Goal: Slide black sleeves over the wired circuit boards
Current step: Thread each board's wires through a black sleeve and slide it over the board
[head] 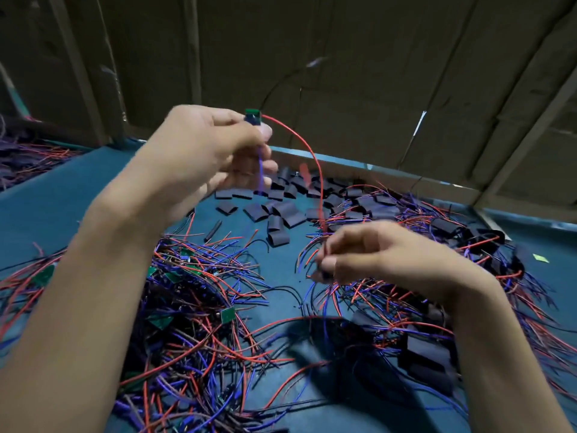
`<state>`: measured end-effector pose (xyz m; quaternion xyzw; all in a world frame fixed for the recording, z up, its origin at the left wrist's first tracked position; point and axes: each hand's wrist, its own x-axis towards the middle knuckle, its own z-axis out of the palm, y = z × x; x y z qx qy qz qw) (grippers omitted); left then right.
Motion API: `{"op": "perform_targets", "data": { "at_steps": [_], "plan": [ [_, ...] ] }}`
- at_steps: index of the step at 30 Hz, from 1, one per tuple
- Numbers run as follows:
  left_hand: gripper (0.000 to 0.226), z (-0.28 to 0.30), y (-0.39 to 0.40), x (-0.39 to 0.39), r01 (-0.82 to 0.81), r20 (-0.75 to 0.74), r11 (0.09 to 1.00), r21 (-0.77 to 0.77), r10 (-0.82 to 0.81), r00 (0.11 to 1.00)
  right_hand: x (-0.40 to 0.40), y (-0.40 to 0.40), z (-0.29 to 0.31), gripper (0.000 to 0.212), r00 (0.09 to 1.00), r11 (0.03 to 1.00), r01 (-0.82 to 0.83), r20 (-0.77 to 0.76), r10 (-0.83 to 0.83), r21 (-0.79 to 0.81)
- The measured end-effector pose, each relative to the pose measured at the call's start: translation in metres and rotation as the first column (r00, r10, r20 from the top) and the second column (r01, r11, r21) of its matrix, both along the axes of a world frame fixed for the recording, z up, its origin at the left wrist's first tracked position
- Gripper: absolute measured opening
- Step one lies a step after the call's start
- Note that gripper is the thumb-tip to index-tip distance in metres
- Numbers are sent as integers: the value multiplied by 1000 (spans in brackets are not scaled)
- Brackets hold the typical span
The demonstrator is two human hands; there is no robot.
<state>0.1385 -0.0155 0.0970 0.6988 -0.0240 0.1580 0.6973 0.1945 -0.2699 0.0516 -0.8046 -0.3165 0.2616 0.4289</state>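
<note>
Tangled red and blue wires (199,323) lay beneath my wrists. My left hand (203,151) pinched a small green circuit board (252,113) upright; its red lead (307,151) arced down to my right hand (374,254), which pinched something dark, blurred.

Two hands: the left hand (215,145) pinches one green board (252,113). Below that grip lie about five bare boards (227,314) among wires (199,332) too tangled to count. Beyond it, roughly thirty loose sleeves (282,212).
</note>
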Motion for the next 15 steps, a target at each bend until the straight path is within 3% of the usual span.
{"op": "perform_targets", "data": {
  "at_steps": [2, 3, 6, 8, 11, 15],
  "plan": [
    [24, 2, -3, 1, 13, -52, 997, -76, -17, 998, 1, 2, -1, 18, 979, 975, 58, 205, -13, -215],
    [26, 2, -6, 2, 35, -96, 996, -87, -44, 994, 0, 6, 0, 21, 960, 975, 122, 269, -70, -183],
    [25, -3, -19, 2, 173, -158, 983, -57, -180, 971, -4, 14, 2, 32, 946, 959, 197, 218, -240, 201],
    [25, -7, -29, 1, 268, -169, 963, 7, -263, 950, -7, 17, 3, 47, 960, 904, 171, 141, -243, 392],
    [30, -13, -46, 1, 337, -178, 931, 143, -311, 934, -8, 24, 2, 45, 946, 843, 164, 159, -281, 512],
    [28, -18, -62, 1, 288, -188, 922, 257, -245, 951, -5, 20, 2, 54, 918, 744, 227, 118, -379, 628]
  ]
}}
